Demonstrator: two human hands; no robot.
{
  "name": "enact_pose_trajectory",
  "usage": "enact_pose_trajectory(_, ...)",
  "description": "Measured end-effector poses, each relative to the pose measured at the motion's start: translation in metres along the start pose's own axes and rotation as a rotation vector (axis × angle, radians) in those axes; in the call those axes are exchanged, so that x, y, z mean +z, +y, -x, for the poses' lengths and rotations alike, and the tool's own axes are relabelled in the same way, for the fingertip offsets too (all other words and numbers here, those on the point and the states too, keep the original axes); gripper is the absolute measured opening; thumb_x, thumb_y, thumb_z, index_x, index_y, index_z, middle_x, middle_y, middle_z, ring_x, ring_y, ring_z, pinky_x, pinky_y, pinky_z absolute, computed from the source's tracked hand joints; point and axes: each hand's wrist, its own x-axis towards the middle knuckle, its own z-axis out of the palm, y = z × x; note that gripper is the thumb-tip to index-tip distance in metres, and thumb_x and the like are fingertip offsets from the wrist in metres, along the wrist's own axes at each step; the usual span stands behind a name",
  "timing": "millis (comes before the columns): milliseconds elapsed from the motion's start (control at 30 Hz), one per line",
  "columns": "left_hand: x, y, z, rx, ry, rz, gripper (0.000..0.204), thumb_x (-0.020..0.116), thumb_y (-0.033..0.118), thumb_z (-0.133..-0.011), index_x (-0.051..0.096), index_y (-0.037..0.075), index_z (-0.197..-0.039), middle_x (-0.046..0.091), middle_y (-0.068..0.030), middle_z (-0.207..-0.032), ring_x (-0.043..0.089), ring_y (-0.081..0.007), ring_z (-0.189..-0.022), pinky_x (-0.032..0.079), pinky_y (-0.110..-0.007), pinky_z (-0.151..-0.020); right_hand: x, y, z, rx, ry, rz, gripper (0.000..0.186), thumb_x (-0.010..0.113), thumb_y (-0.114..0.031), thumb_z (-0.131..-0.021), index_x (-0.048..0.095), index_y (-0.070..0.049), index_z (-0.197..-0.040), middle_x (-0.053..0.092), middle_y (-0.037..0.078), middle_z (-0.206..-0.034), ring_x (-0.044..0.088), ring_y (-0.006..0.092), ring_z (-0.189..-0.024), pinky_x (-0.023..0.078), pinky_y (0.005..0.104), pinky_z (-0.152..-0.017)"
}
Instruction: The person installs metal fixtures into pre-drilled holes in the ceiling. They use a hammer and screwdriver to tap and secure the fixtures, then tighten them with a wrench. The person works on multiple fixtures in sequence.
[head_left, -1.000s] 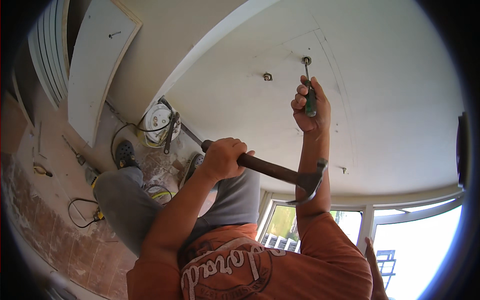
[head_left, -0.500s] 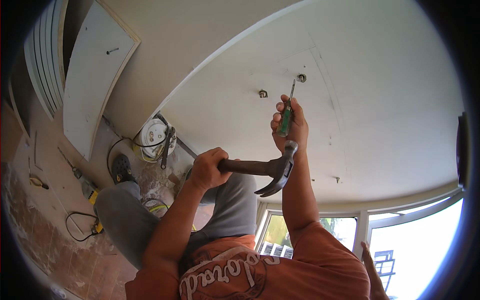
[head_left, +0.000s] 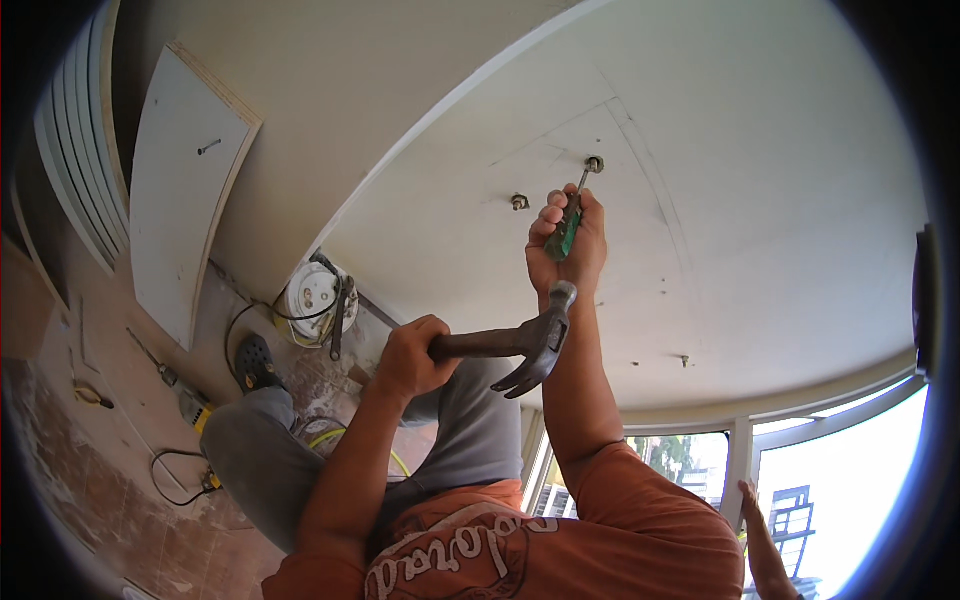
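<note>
My left hand (head_left: pixel 412 358) is closed around the wooden handle of a claw hammer (head_left: pixel 547 340), whose claw points down in front of my right forearm. Raised against the white wall, my right hand (head_left: pixel 575 235) grips a green-handled screwdriver (head_left: pixel 565 232). The screwdriver's tip reaches a round metal pipe fitting (head_left: pixel 595 164) set in the wall; whether it is inside the opening or only touching it is too small to tell. A second metal fitting (head_left: pixel 520 202) sits in the wall to the left. Pencil lines run around both fittings.
A white bucket (head_left: pixel 312 300) with a wrench (head_left: pixel 340 320) on it stands by the wall. A white panel (head_left: pixel 190 190) leans at left. A yellow power tool (head_left: pixel 195 408) and pliers (head_left: pixel 92 397) lie on the dusty floor. Another person's forearm (head_left: pixel 764 545) shows near the window.
My right hand has brought the screwdriver's tip up to the right-hand fitting, where it was just short before. The hammer stays in my left hand. The view has shifted slightly.
</note>
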Motion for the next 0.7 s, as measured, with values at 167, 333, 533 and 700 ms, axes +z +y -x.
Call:
enact_pose_trajectory(167,-0.007,0.019,-0.007,0.009,0.005,0.039,0.025,0.077,0.008,-0.068,0.053,0.006,-0.077,0.059,-0.0127,-0.07,0.061,-0.0365,-0.064,0.048,-0.04,-0.057,0.013,0.0,0.001,-0.021,0.028,0.035,0.017,0.052,-0.024,-0.1,0.051,-0.007,-0.098,0.055,0.004,-0.079,0.053,0.0135,-0.062,0.045,0.024,-0.053)
enact_pose_trajectory(333,0.0,0.034,-0.012,0.121,0.063,0.212,0.024,0.075,0.007,-0.074,0.052,0.006,-0.076,0.054,-0.0112,-0.062,0.054,-0.0302,-0.053,0.044,-0.035,-0.051,0.018,-0.006,0.001,-0.003,0.041,-0.01,0.019,0.051,-0.025,-0.1,0.05,-0.006,-0.099,0.055,0.007,-0.079,0.054,0.018,-0.062,0.045,0.028,-0.054)
enact_pose_trajectory(533,0.005,0.004,-0.01,-0.328,0.008,0.07,0.026,0.073,0.011,-0.082,0.052,0.002,-0.069,0.055,-0.0109,-0.061,0.051,-0.0214,-0.049,0.041,-0.033,-0.049,0.023,-0.007,0.0,-0.002,0.041,-0.01,0.018,0.05,-0.023,-0.101,0.05,-0.006,-0.097,0.055,0.007,-0.079,0.055,0.0187,-0.065,0.046,0.0284,-0.057)
enact_pose_trajectory(700,0.007,0.034,-0.015,0.014,0.138,0.316,0.025,0.074,0.015,-0.081,0.055,0.001,-0.072,0.057,-0.0118,-0.062,0.054,-0.0217,-0.053,0.043,-0.033,-0.052,0.026,-0.012,0.005,-0.007,0.049,-0.055,0.015,0.054,-0.02,-0.099,0.052,-0.006,-0.096,0.056,0.004,-0.082,0.056,0.0107,-0.067,0.052,0.0195,-0.054)
